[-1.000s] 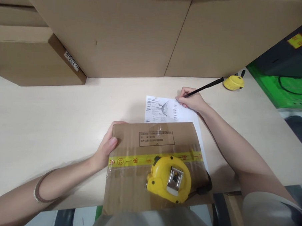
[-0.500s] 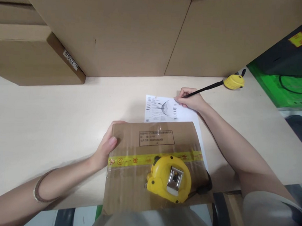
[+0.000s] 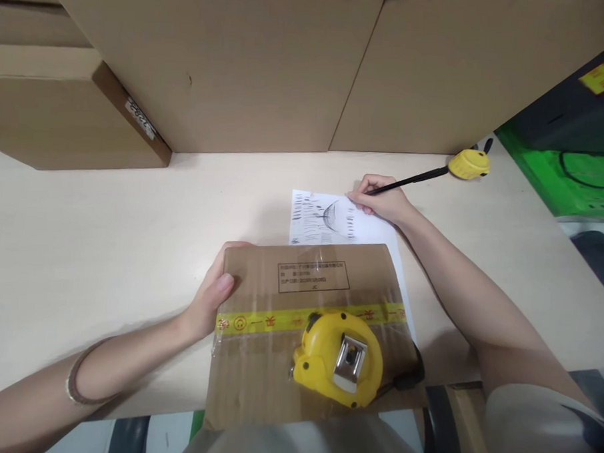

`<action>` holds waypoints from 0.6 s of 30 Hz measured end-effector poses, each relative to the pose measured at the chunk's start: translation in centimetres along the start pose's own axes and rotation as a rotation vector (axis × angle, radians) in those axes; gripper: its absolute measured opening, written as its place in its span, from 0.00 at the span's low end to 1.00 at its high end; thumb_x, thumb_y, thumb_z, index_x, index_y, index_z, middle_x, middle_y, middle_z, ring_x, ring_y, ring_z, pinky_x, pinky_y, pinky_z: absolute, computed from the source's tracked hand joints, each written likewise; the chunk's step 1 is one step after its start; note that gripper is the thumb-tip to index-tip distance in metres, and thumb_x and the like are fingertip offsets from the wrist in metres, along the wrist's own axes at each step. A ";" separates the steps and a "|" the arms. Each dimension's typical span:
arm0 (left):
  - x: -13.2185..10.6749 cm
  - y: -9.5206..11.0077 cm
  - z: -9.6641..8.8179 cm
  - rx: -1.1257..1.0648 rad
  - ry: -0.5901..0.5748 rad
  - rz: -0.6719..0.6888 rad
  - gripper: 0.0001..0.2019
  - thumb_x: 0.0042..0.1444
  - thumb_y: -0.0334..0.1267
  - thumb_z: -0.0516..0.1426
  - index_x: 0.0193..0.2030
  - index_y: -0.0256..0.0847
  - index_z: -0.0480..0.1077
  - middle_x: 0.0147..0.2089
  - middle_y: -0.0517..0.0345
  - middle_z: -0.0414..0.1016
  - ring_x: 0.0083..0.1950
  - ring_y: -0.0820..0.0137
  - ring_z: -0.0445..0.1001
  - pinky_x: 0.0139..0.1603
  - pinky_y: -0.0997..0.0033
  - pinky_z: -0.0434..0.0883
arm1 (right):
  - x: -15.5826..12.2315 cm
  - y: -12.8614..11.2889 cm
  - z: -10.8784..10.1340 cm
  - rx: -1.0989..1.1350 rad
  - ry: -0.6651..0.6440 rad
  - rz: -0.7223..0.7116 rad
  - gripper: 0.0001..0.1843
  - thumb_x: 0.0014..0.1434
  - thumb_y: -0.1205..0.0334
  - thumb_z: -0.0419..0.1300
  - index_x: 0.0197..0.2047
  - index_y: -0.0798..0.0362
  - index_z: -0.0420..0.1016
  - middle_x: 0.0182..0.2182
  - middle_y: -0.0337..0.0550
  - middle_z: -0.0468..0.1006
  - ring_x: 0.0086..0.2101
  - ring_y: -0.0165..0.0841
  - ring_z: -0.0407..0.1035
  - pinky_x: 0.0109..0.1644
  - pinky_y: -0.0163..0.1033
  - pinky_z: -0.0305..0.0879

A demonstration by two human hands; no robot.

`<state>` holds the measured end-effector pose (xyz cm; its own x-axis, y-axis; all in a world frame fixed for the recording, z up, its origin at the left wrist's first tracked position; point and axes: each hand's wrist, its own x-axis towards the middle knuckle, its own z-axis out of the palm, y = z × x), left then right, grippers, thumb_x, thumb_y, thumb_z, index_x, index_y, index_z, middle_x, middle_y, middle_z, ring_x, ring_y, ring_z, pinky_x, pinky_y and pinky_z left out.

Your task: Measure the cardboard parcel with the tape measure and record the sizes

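My left hand grips the left edge of a cardboard box, thumb on its top face and the other fingers mostly hidden behind it. On the box, which has a yellow printed tape band, lies a yellow tape measure with a metal clip and a black strap. My right hand is closed around a black pen, its lower end hidden by the fingers. That hand rests at the upper right of a white sheet of paper covered with dark pen strokes and a shaded curved shape. The box hides the lower part of the sheet.
Large cardboard boxes stand along the back of the pale table. A smaller labelled carton is at the left. Another yellow tape measure lies past the pen's end. A green crate stands off the table's right side.
My right hand and the pen have shifted very slightly. The box, the tape measure on it and my left hand stay in place.
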<state>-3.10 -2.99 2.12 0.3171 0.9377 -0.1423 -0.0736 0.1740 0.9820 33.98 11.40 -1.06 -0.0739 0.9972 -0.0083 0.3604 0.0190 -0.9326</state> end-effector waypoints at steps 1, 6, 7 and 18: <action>0.0 0.1 0.0 0.003 -0.004 -0.008 0.28 0.63 0.65 0.60 0.55 0.43 0.69 0.51 0.51 0.78 0.47 0.56 0.79 0.45 0.56 0.81 | 0.0 0.0 0.0 0.004 0.011 -0.002 0.24 0.48 0.56 0.80 0.23 0.50 0.66 0.17 0.37 0.73 0.16 0.24 0.62 0.19 0.32 0.56; 0.0 -0.2 -0.1 -0.031 -0.017 0.015 0.27 0.62 0.64 0.60 0.54 0.43 0.69 0.50 0.51 0.79 0.45 0.57 0.79 0.43 0.58 0.81 | 0.1 0.1 0.2 0.002 0.024 -0.006 0.25 0.46 0.58 0.80 0.22 0.50 0.65 0.16 0.36 0.72 0.15 0.23 0.61 0.18 0.32 0.54; 0.0 -0.3 -0.1 -0.035 -0.017 0.015 0.27 0.63 0.63 0.60 0.55 0.43 0.70 0.50 0.51 0.79 0.46 0.57 0.79 0.43 0.58 0.81 | 0.1 0.1 0.2 0.001 0.014 -0.004 0.25 0.46 0.58 0.81 0.22 0.50 0.66 0.16 0.37 0.72 0.15 0.23 0.61 0.18 0.32 0.54; 0.0 -0.4 -0.2 -0.023 -0.010 0.013 0.26 0.63 0.62 0.60 0.55 0.44 0.70 0.51 0.51 0.80 0.47 0.54 0.81 0.43 0.56 0.81 | 0.2 0.2 -0.1 -0.010 0.007 0.008 0.25 0.45 0.58 0.80 0.22 0.50 0.65 0.16 0.36 0.71 0.16 0.24 0.60 0.18 0.32 0.54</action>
<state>-3.29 -3.00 1.71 0.3251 0.9370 -0.1278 -0.1001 0.1685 0.9806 34.14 11.60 -1.17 -0.0643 0.9979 -0.0126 0.3706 0.0121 -0.9287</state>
